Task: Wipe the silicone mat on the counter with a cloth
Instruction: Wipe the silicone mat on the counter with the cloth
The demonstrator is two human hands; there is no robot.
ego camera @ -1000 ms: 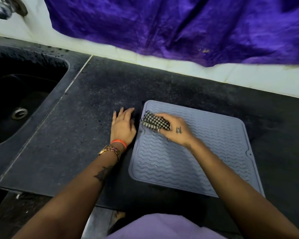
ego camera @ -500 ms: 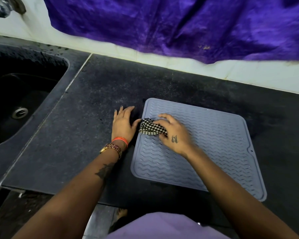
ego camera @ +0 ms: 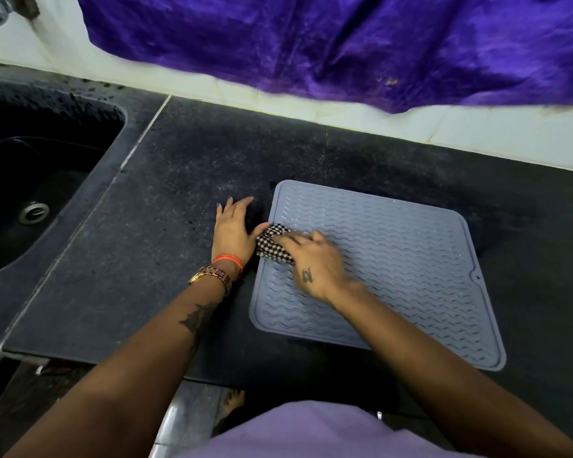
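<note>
A grey-blue silicone mat (ego camera: 411, 259) with wavy ridges lies flat on the dark counter (ego camera: 166, 233). My right hand (ego camera: 315, 262) grips a black-and-white checked cloth (ego camera: 273, 244) and presses it onto the mat near its left edge. My left hand (ego camera: 234, 228) lies flat on the counter just left of the mat, fingers straight, thumb touching the mat's edge beside the cloth. Part of the cloth is hidden under my right fingers.
A dark sink (ego camera: 30, 180) with a metal drain (ego camera: 33, 212) is set into the counter at the left. A purple cloth (ego camera: 344, 44) hangs over the white wall behind. The counter's front edge runs just below the mat.
My right hand has dragged the cloth toward me and leftward along the mat's left side. My left hand has stayed beside the mat.
</note>
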